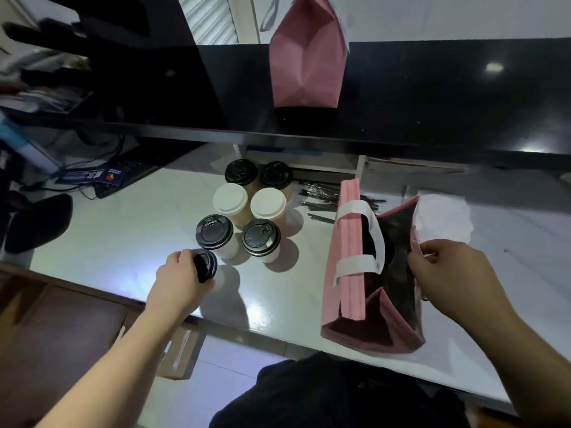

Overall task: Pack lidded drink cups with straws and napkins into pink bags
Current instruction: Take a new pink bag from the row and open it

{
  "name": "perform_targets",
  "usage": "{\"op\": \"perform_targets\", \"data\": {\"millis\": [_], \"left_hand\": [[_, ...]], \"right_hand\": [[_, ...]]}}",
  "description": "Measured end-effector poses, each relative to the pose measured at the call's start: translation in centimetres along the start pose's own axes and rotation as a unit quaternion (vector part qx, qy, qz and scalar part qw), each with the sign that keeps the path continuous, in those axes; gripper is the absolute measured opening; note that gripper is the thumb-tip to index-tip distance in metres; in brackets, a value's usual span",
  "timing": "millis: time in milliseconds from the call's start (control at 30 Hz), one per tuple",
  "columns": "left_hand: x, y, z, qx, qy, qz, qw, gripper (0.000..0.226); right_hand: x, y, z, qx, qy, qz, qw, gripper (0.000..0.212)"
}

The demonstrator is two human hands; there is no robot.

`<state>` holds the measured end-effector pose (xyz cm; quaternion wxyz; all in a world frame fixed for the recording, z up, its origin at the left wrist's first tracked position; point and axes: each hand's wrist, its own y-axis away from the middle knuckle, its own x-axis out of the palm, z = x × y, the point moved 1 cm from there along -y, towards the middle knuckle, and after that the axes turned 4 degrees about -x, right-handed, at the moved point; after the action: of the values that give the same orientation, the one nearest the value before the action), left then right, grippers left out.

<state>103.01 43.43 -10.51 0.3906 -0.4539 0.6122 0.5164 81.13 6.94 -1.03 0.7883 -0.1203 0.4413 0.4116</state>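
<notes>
Left hand (pixel 180 278) grips round-lidded cup (pixel 206 268) (glossy black).

A keyboard (pixel 129 174) and cables (pixel 74 188) lie beneath the black shelf (pixel 432 97).

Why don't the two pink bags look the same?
The far bag stands on the high black counter with its top closed up; the near bag sits on the white table, wide open. The right hand holds the near bag's edge; nobody touches the far bag. The near bag's white handle shows clearly. Both are pink.
</notes>
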Motion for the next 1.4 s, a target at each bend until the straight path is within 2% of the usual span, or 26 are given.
{"op": "perform_targets", "data": {"millis": [67,233,367,433,533,667,833,967,1033,1233,1400], "left_hand": [[0.2,-0.1,0.2,0.004,0.012,-0.004,1.000,0.057],[-0.6,0.6,0.2,0.002,0.046,0.004,0.999,0.061],[-3.2,2.6,-0.5,0.039,0.050,-0.009,0.998,0.079],[-5.0,4.1,-1.4,0.085,0.054,-0.014,0.995,0.089],[-8.0,6.6,-3.9,0.181,0.053,-0.049,0.981,0.091],[-12.4,9.7,-9.4,0.306,0.117,-0.094,0.940,0.091],[-14.5,12.6,-17.8,0.446,0.162,-0.043,0.879,0.089],[-12.6,13.1,-23.5,0.535,0.067,-0.004,0.842,0.088],[-10.9,12.7,-25.6,0.562,-0.013,0.014,0.827,0.088],[-5.4,10.9,-29.0,0.572,-0.197,0.117,0.787,0.088],[-1.5,10.7,-28.7,0.604,-0.274,0.119,0.739,0.067]], "right_hand": [[0.1,0.0,0.0,-0.002,0.003,-0.002,1.000,0.027],[0.4,-0.2,-0.2,-0.009,0.017,0.000,1.000,0.025],[0.3,-0.5,-0.5,-0.011,0.018,0.001,1.000,0.026],[0.3,-0.5,-0.7,-0.011,0.014,0.006,1.000,0.030],[0.1,-0.2,-1.0,-0.017,0.012,0.010,1.000,0.033],[-0.5,0.1,-1.2,-0.013,0.010,0.009,1.000,0.033],[-1.3,0.4,-2.2,-0.018,0.006,0.015,1.000,0.037],[-1.8,0.4,-3.0,-0.011,-0.004,0.018,1.000,0.029],[-1.9,0.4,-3.4,-0.007,-0.001,0.019,1.000,0.037],[-2.3,0.7,-3.3,0.004,-0.009,0.030,1.000,0.038],[-2.3,0.9,-3.2,0.000,-0.006,0.030,1.000,0.037]]}}
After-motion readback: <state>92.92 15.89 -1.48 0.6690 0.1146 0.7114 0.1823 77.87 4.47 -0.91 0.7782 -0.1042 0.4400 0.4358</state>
